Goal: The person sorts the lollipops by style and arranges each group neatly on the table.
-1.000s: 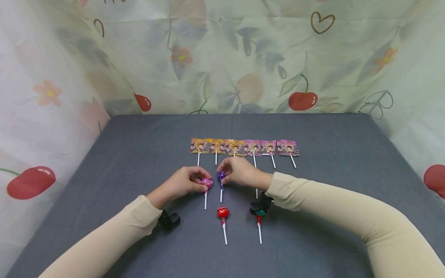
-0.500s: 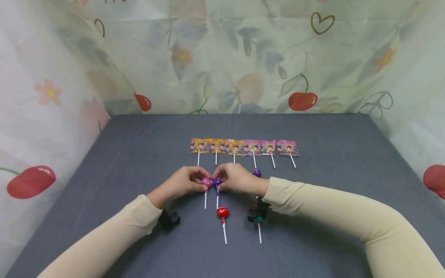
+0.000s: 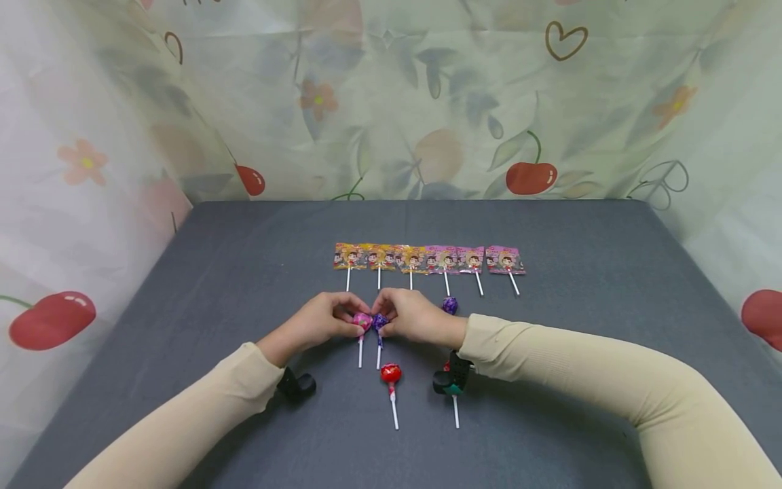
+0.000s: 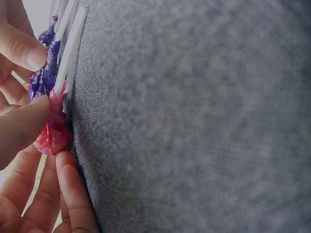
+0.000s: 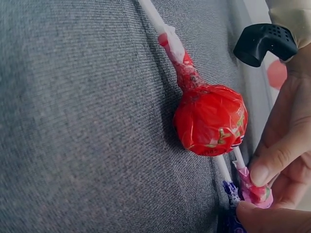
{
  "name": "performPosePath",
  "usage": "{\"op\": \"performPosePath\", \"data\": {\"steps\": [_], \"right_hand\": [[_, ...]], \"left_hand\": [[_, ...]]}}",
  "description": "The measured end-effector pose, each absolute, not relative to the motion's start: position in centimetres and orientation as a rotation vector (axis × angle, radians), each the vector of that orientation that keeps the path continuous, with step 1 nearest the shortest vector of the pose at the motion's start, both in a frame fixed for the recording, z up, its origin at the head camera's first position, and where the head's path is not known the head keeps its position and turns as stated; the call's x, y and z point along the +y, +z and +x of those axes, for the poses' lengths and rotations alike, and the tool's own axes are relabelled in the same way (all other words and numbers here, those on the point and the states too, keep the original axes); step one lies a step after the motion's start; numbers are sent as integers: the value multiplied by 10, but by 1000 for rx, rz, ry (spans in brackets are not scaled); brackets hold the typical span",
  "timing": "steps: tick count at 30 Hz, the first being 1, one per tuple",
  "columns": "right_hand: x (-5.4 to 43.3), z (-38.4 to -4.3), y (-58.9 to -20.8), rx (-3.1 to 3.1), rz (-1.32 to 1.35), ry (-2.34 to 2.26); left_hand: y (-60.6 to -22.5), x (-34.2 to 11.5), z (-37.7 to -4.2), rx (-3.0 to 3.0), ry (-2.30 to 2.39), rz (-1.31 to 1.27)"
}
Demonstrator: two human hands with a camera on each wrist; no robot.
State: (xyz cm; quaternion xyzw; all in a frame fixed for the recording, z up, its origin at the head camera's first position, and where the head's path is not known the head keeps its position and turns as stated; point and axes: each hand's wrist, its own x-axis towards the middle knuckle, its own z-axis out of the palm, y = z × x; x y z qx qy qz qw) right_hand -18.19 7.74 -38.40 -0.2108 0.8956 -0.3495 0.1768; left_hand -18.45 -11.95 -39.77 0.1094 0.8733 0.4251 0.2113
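My left hand (image 3: pixel 324 318) pinches the head of a pink lollipop (image 3: pixel 363 321) between thumb and fingers, its white stick pointing toward me. Right beside it, a purple lollipop (image 3: pixel 379 322) is pinched by my right hand (image 3: pixel 418 316). The two wrapped heads lie side by side, and the fingertips of both hands nearly meet behind them. In the left wrist view the pink wrapper (image 4: pixel 56 133) sits between thumb and forefinger, close to the cloth. A red lollipop (image 3: pixel 391 373) lies just in front of the pair and looms large in the right wrist view.
Behind the hands runs a row of flat-packed lollipops, yellow packets (image 3: pixel 381 257) at left and pink packets (image 3: pixel 471 259) at right. Another purple lollipop (image 3: pixel 449 305) lies beyond my right wrist. Under the wrist camera (image 3: pixel 452 382) is a partly hidden lollipop stick (image 3: pixel 456 411). Grey cloth (image 3: pixel 214 272) covers the table.
My right hand has brought the purple lollipop left and slightly toward me, up against the pink one. The left hand has stayed in place, still pinching the pink lollipop.
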Motion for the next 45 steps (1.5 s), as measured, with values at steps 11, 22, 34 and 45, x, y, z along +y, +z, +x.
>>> {"op": "performPosePath", "data": {"steps": [11,22,34,45], "right_hand": [[79,-181,-382,2515,-601,-1020],[87,-183,-373,2449,-551,-1111],[124,-186,-344,2416,-635,-1431],[175,-192,-361,2620,-681,-1474]], "left_hand": [[-397,-119,-184,2420,1180,305],[-396,-119,-184,2415,1169,271],[-397,-119,-184,2411,1179,281],[-399,-119,-185,2409,1192,296]]}}
